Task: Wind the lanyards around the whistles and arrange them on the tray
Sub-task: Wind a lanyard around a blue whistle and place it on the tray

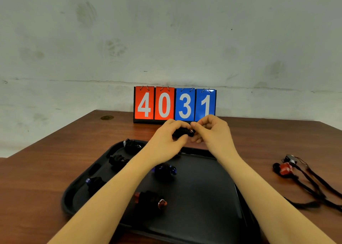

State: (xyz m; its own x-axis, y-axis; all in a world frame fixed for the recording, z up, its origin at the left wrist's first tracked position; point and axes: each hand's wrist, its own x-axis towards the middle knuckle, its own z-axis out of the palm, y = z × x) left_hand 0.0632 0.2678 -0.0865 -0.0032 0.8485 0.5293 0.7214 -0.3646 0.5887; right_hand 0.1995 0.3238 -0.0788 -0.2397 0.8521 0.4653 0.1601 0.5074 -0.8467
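Head view: a brown wooden table (55, 169) against a grey wall carries a black tray (203, 197) holding five wound whistles, among them a red-tipped whistle (150, 200) near the front and a purple-tipped whistle (164, 170) mid-tray. A flip scoreboard (174, 104) at the back reads 4031. Unwound whistles (286, 167) with loose black lanyards (314, 186) lie on the table right of the tray. Above the tray's far edge, the left hand (166, 138) curls around a black wound whistle (182, 132); the right hand (211, 130) pinches its end.
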